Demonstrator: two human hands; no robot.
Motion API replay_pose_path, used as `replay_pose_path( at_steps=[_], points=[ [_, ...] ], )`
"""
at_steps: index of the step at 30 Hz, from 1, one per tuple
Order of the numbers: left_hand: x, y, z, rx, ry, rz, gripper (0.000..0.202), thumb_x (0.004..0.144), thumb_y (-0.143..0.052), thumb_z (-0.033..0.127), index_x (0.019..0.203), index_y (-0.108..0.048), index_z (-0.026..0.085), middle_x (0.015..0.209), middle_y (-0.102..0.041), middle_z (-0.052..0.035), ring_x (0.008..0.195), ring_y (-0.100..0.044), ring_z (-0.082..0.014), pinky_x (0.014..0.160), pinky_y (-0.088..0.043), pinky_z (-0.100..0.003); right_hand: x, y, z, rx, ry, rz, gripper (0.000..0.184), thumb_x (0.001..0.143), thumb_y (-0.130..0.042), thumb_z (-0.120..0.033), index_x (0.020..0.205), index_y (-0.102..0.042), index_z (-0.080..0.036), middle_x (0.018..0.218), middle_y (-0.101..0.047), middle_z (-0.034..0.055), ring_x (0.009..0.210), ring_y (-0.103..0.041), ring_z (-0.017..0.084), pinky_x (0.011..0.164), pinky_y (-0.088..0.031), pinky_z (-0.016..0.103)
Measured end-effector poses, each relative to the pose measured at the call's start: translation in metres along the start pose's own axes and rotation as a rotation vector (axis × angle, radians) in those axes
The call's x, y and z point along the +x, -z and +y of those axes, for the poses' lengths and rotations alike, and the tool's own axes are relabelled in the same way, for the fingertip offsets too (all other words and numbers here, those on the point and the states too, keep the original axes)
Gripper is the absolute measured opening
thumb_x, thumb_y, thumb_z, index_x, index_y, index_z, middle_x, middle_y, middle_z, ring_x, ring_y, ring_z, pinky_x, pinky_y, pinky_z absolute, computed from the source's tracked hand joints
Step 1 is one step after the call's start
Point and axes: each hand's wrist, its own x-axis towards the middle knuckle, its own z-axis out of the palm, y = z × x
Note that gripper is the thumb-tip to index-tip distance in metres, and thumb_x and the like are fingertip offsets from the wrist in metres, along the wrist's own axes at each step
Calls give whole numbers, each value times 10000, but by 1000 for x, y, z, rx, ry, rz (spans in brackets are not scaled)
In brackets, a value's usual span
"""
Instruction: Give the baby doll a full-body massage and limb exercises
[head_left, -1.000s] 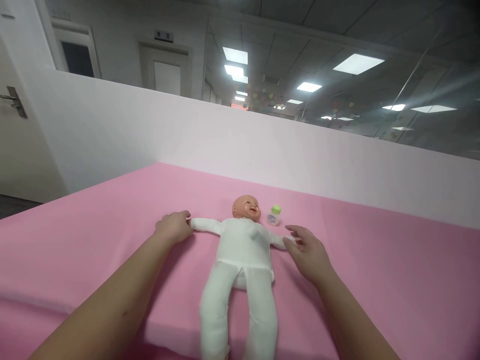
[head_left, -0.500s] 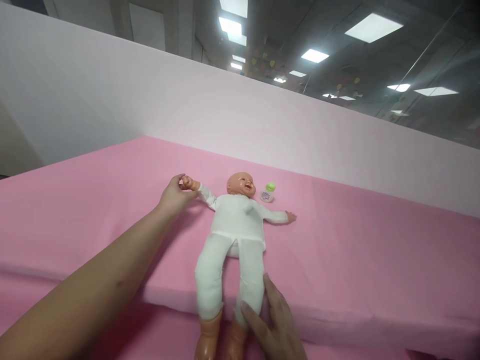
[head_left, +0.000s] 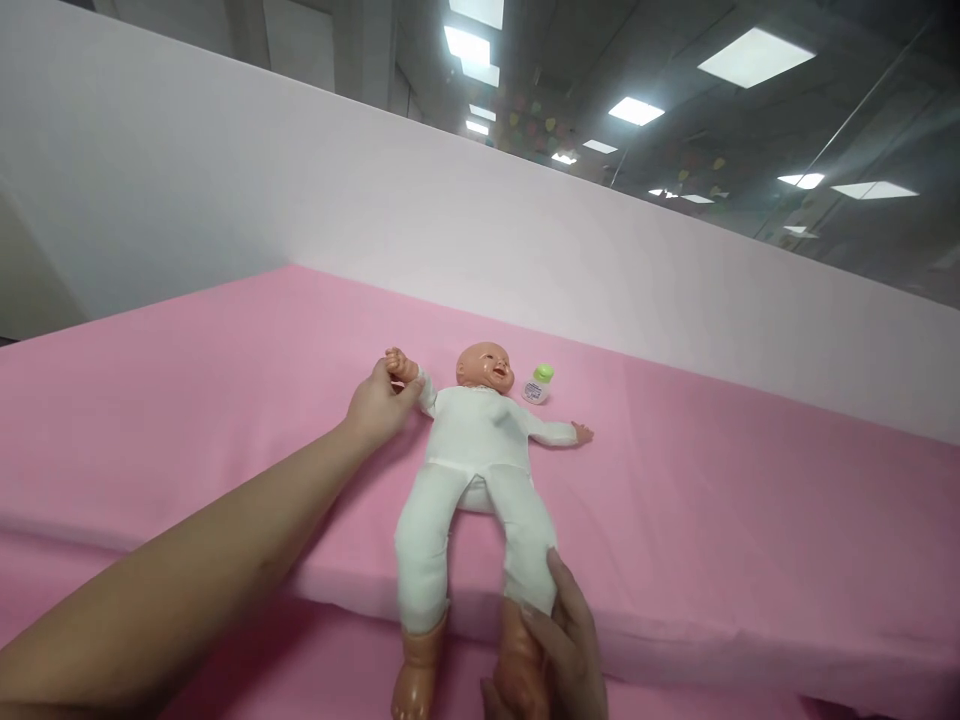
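A doll point(head_left: 480, 440) wears a plain white top point(head_left: 476, 420) and plain white trousers point(head_left: 423, 555); its head point(head_left: 478, 366) is peach, its left-side foot point(head_left: 414, 685) a deeper orange-tan. Right of the head, a whitish bottle point(head_left: 537, 391) has a lime-green lid point(head_left: 544, 372) and purplish print. The tabletop point(head_left: 712, 520) is plain pink, darker along the near side. The far wall point(head_left: 450, 220) is white, faintly pink-tinged.

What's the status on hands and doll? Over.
Left hand holding wrist of doll; right hand gripping its lower leg. Doll on its back. Small bottle beside its head.
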Motion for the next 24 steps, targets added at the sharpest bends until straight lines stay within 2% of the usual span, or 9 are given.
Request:
replay_pose_path(
  at_steps=[3,5,8,10,13,17,24],
  points=[
    [-9,-9,12,192,-192,-48,409,949,-630,482,1270,-512,257,1120,-714,-60,914,-678,-232,794,-498,-359,28,15,6,4,43,32,469,882,-657,-209,1341,-560,-206,1564,-471,190,1349,-585,376,909,-656,499],
    [-13,-16,25,303,-341,-92,331,984,-573,470,1239,-550,261,1162,-710,-71,976,-674,-259,811,-497,-377,48,19,13,25,64,18,470,863,-681,-157,1318,-579,-210,1521,-526,177,1309,-623,349,936,-650,477],
    [-13,-29,42,486,-544,-167,284,1005,-537,448,1198,-613,253,1167,-714,-89,1076,-655,-294,904,-489,-415,78,13,24,48,20,-22,414,884,-692,-156,1285,-618,-227,1486,-572,150,1290,-643,321,1002,-622,474],
    [-13,-37,49,597,-628,-225,293,1007,-540,435,1210,-642,250,1161,-721,-98,1091,-651,-306,963,-474,-443,95,3,32,51,-15,-46,372,907,-687,-194,1274,-637,-228,1481,-585,145,1307,-632,317,1031,-604,478],
    [-15,-47,49,677,-674,-249,315,1018,-532,398,1269,-651,251,1221,-715,-101,1129,-639,-315,999,-464,-464,115,-16,45,23,-89,-90,332,921,-681,-258,1251,-658,-233,1471,-603,134,1299,-637,322,1037,-593,508],
    [-19,-50,40,647,-707,-251,365,1048,-487,371,1382,-613,298,1313,-693,-71,1238,-603,-295,1063,-444,-468,128,-36,58,-27,-211,-188,356,912,-682,-313,1264,-670,-269,1487,-599,86,1296,-631,323,1053,-569,556],
    [-14,-44,40,526,-692,-309,387,1047,-478,388,1401,-621,328,1338,-688,-50,1249,-611,-276,1081,-455,-456,124,-43,61,-15,-244,-219,362,930,-670,-331,1289,-662,-282,1521,-571,59,1341,-593,316,1084,-546,548]
  ],
)
